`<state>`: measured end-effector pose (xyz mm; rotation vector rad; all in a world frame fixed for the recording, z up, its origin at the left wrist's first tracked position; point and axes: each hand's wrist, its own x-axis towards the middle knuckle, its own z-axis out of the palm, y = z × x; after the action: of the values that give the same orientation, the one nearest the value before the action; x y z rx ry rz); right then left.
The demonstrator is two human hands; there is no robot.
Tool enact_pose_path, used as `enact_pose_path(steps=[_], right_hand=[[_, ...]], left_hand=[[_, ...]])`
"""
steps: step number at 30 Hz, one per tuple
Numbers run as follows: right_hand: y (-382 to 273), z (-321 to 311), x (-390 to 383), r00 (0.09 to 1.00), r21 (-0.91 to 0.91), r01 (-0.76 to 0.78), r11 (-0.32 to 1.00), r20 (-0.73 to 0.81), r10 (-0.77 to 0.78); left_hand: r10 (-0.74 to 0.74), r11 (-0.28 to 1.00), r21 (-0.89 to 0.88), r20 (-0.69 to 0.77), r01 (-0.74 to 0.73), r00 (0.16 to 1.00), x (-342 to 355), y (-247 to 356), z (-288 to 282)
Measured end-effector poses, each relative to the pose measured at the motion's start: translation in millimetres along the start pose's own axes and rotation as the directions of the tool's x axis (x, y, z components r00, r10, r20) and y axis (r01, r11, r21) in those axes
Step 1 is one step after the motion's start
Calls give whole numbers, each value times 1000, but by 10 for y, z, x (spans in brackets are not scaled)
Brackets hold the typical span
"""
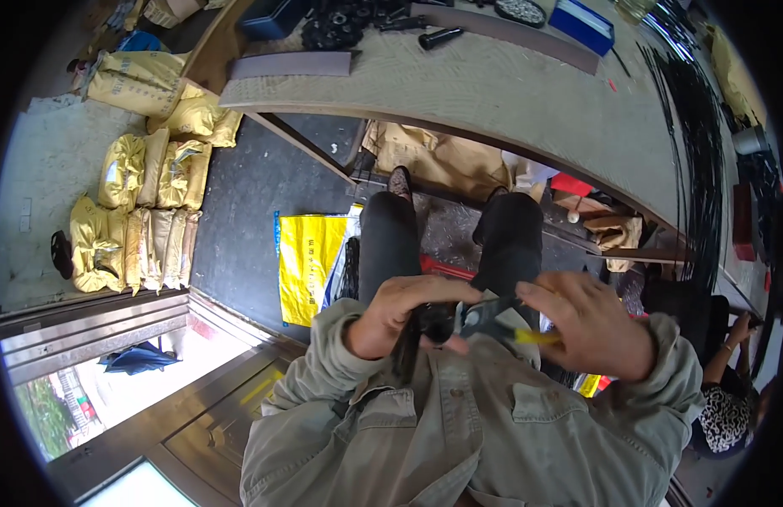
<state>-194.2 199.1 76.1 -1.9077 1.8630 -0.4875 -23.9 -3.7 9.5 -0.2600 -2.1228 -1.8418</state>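
Over my lap, my left hand [400, 314] is closed around a dark part with a rounded black end [438, 321], with dark lengths hanging down from it. My right hand [581, 325] is closed on a yellow-handled metal tool [531, 336], whose head is close beside the dark part; whether they touch I cannot tell. Some pale, flat pieces show between the hands, too small to make out. Below the hands is my olive-grey shirt, and my legs in dark trousers stretch forward beneath the bench.
Ahead, a bench [510, 93] holds black parts [332, 25], a blue box [581, 25] and long black strands [695, 169]. Yellow sacks [104, 245] are stacked left, above a doorway [79, 380]. A yellow bag [311, 262] lies beside my legs. Another person [725, 418] sits at the right.
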Motion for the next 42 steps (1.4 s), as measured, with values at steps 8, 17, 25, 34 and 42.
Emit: enact_pose_path(steps=[8,17,25,34,42], right_hand=[[206,-82,12,862,784,-413,463,500,-78],[71,209,12,989,-201,-113,973,-122,89],[123,170,165,980,-364,-128,923,-187,63],[254,463,215,942,-268,-64,961,-336,-31],[271,971,421,922,348,90,933,-383,54]], left_hand=[[-26,985,-162,198,59,980,28,-62,-72],[-88,994,58,-99,94,991,-41,-47,33],[-116,993,0,-231,119,966,-62,-91,52],[-143,987,28,-317,160,938,-92,-102,66],[-215,976,-84,-271,199,938,-80,-93,-3]])
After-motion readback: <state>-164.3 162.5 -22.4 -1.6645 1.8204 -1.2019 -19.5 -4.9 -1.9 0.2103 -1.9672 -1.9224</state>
